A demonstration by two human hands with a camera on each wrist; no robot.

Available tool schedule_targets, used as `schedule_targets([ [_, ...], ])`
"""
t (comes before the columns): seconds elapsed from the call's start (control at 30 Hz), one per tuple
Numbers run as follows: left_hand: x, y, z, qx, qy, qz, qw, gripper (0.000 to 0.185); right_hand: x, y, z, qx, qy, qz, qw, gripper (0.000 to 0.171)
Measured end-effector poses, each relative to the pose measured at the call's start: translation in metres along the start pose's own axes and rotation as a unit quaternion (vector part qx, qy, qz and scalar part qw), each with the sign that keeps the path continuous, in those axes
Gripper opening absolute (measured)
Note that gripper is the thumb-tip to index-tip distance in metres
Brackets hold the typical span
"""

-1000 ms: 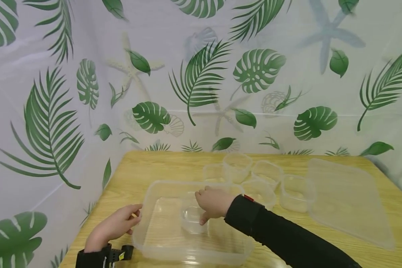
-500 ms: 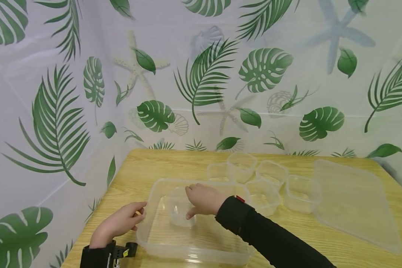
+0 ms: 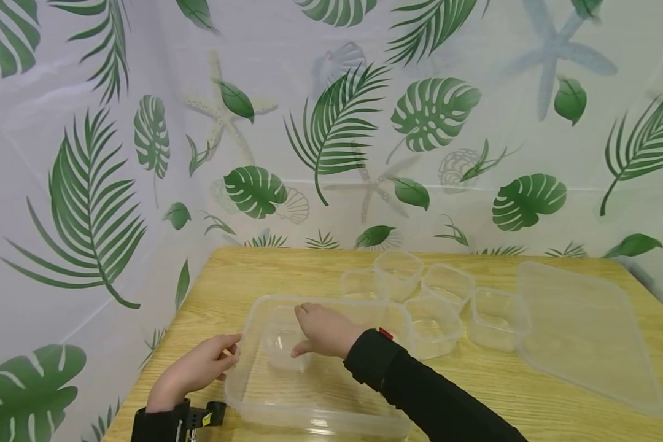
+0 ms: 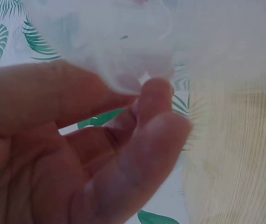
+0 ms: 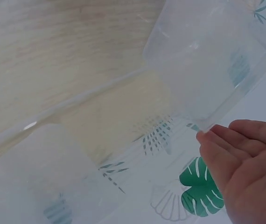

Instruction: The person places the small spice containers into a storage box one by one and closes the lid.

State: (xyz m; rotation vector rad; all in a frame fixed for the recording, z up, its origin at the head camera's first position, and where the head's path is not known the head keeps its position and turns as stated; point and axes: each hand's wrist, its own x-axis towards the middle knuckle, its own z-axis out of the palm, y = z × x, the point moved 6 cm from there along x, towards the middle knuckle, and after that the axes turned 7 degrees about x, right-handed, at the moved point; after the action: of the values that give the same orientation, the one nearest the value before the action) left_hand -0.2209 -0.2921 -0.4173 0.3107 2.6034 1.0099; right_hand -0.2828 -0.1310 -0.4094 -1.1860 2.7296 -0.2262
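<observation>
A large clear plastic bin (image 3: 320,411) sits on the wooden table (image 3: 243,276) near its front left. My left hand (image 3: 221,356) pinches the bin's left rim (image 4: 123,70), thumb over it and fingers (image 4: 156,135) under. My right hand (image 3: 309,328) reaches into the bin from above and holds a small clear container (image 3: 279,350) at the bin's far left corner. In the right wrist view the small container (image 5: 207,60) hangs just above my fingertips (image 5: 217,140), with the bin's wall (image 5: 77,100) behind it.
Several more small clear containers (image 3: 447,285) stand in a cluster just right of the bin. A big clear lid (image 3: 580,331) lies flat at the table's right. A leaf-print curtain (image 3: 331,123) closes off the back and left sides.
My right hand has carried the small container leftward inside the bin, from its middle to the far left corner. The left hand has kept its hold on the rim.
</observation>
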Motion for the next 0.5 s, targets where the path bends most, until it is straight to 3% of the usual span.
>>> schedule_targets([
  [0.5,0.000,0.000,-0.001,0.005,0.002,0.011,0.9999,0.042,0.011,-0.003,0.006,-0.014,0.036,-0.019,0.999,0.076],
])
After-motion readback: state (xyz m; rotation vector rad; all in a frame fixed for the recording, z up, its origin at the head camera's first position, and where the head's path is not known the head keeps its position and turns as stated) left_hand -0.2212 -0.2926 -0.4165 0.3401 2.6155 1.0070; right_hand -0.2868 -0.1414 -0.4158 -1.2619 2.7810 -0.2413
